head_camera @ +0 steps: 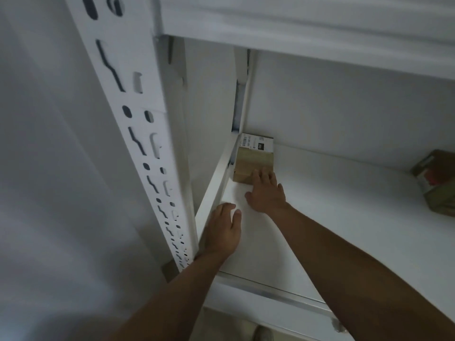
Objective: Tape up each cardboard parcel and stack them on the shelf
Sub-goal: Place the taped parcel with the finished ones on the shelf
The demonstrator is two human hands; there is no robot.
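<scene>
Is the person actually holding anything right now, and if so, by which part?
Nothing is held. The right hand lies with straight fingers against the cardboard parcel's near end; the left hand rests open on the shelf.

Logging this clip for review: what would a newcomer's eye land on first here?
Two bare arms reach into a white shelf. The right hand lays straight fingers on a small cardboard parcel with a white label, pushed into the back left corner; the left hand rests open near the shelf's left edge. Another parcel sits at far right.
</scene>
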